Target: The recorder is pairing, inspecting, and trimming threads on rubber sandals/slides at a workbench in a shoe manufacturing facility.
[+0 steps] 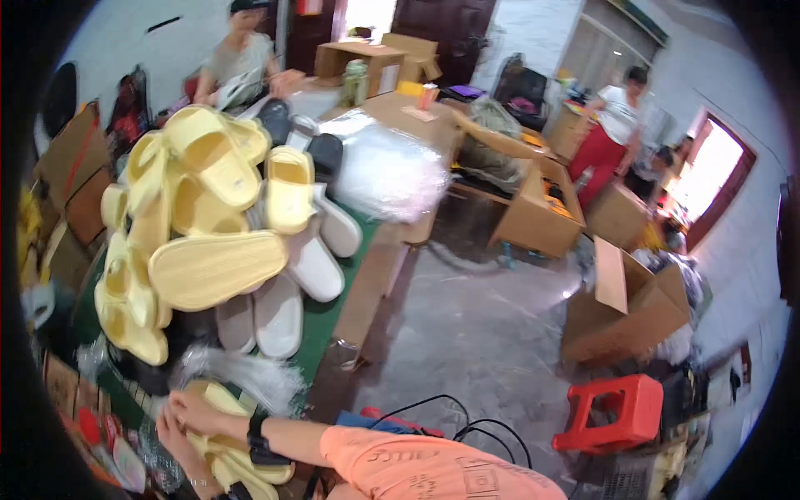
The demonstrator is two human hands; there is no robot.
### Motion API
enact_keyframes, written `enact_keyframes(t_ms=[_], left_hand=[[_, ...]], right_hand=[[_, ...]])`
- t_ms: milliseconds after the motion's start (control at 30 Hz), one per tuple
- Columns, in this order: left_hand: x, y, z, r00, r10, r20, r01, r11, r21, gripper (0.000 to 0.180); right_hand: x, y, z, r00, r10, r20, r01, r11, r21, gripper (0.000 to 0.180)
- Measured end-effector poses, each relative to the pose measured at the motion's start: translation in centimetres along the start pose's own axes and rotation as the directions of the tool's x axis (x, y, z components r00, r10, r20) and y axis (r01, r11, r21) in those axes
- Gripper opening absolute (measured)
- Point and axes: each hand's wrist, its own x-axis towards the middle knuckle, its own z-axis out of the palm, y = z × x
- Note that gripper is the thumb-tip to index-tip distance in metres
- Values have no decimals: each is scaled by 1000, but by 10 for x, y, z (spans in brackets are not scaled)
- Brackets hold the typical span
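At the lower left, my right hand (200, 416) reaches across a yellow slipper (218, 395), a black watch on its wrist. Its fingers are bent and meet those of my left hand (172, 435), which comes up from below. Both hands look closed, but blur hides what is between their fingers. More yellow slippers (250, 467) lie under my forearms. Just beyond, a crumpled clear plastic bag (242, 368) rests on the green table top (329, 329). Past it rises a heap of yellow slippers (217, 267), with white slippers (315, 265) and black slippers (325, 157) alongside.
Clear plastic bags (392, 171) are stacked at the table's far side, where a person (242, 67) sits. Open cardboard boxes (621, 312) and a red plastic stool (612, 412) stand on the right. Black cables (467, 421) loop near my arm. Another person (612, 125) stands farther back.
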Motion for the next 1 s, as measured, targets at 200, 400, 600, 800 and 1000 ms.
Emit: enact_keyframes(t_ms=[200, 400, 600, 800, 1000], left_hand=[[3, 7, 14, 981, -53, 189, 60, 998, -31, 18], [9, 5, 10, 994, -104, 36, 107, 989, -102, 18], [-2, 1, -10, 992, -123, 20, 124, 959, -257, 12], [-5, 0, 8, 988, -148, 49, 155, 952, -264, 16], [-10, 1, 11, 991, -130, 30, 133, 972, -192, 17]], right_hand=[[6, -16, -26, 991, -15, 136, 13, 1000, 20, 18], [9, -19, -29, 1000, -22, -1, 21, 932, -363, 16], [1, -5, -14, 1000, 20, -1, -19, 936, -353, 18], [-7, -34, -26, 999, 19, 34, 1, 861, -509, 14], [-10, -36, -19, 995, 88, -42, -97, 903, -419, 15]])
